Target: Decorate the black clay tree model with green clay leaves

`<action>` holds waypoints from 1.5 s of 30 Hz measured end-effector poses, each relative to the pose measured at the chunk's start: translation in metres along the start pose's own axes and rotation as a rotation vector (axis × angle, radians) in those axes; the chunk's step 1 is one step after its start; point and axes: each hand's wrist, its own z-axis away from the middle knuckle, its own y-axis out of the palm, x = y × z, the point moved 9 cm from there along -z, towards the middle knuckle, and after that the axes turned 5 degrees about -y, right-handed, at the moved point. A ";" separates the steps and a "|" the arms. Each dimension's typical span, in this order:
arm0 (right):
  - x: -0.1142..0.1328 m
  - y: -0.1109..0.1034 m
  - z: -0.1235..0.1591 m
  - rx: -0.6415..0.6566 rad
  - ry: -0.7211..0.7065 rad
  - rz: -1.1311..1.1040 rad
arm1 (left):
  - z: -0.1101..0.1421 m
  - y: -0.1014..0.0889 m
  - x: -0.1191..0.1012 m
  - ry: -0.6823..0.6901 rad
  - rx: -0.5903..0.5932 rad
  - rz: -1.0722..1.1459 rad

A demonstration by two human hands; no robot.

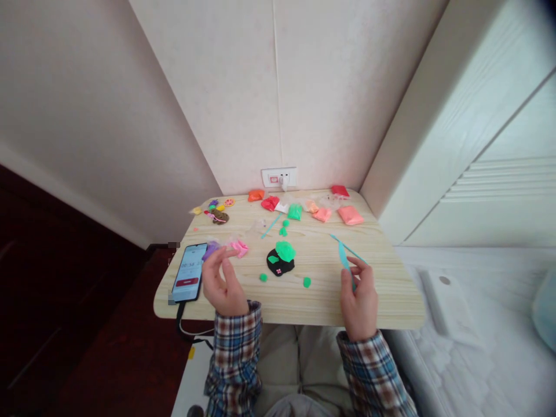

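My right hand (pixel 359 302) is closed around a light blue plastic clay tool (pixel 343 255) with a flat, leaf-shaped blade pointing up. Just behind it lies a thin blue stick (pixel 354 252). My left hand (pixel 223 288) hovers over the left side of the table, fingers apart and loosely bent, with nothing visible in it. Its fingertips are near a pink clay packet (pixel 240 248) and a purple packet (pixel 211 250). Between my hands sits a black clay disc (pixel 284 268) bearing a crinkled green clay piece (pixel 285 251), a green leaf shape (pixel 273 259) and a small pink flower (pixel 278 271).
Green clay lumps (pixel 307 282) lie near the disc. A phone (pixel 190 272) with a cable is at the table's left edge. Several coloured clay packets (pixel 295 212) line the back, below a wall socket (pixel 279 177). Another blue stick (pixel 271 226) lies mid-table (pixel 321 310).
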 end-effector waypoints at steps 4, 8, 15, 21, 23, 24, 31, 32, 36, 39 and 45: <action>0.050 -0.017 -0.002 -0.136 -0.097 -0.178 | 0.005 0.006 -0.028 0.013 0.039 -0.078; 0.073 -0.005 0.018 -0.153 -0.074 -0.272 | 0.015 0.004 -0.080 0.150 -0.044 -0.057; 0.071 -0.006 0.031 -0.171 -0.115 -0.200 | 0.015 0.011 -0.095 0.380 0.083 -0.380; 0.040 0.004 0.024 0.045 -0.145 -0.029 | 0.029 0.004 -0.073 0.505 0.208 -0.369; 0.027 0.011 0.024 0.101 -0.139 0.055 | 0.062 0.022 -0.075 0.619 0.454 -0.304; 0.020 0.013 0.023 0.120 -0.127 0.092 | 0.081 0.030 -0.075 0.670 0.579 -0.262; -0.004 0.036 0.024 0.418 -0.136 0.200 | 0.122 0.068 -0.028 0.509 0.823 -0.464; -0.003 0.036 0.024 0.438 -0.148 0.215 | 0.122 0.072 -0.023 0.495 0.836 -0.491; 0.005 0.038 0.025 0.458 -0.244 0.284 | 0.120 0.079 -0.014 0.452 0.848 -0.505; 0.012 0.044 0.026 0.450 -0.331 0.311 | 0.122 0.082 -0.014 0.445 0.863 -0.472; 0.009 0.049 0.020 0.447 -0.316 0.294 | 0.130 0.091 -0.016 0.503 0.932 -0.433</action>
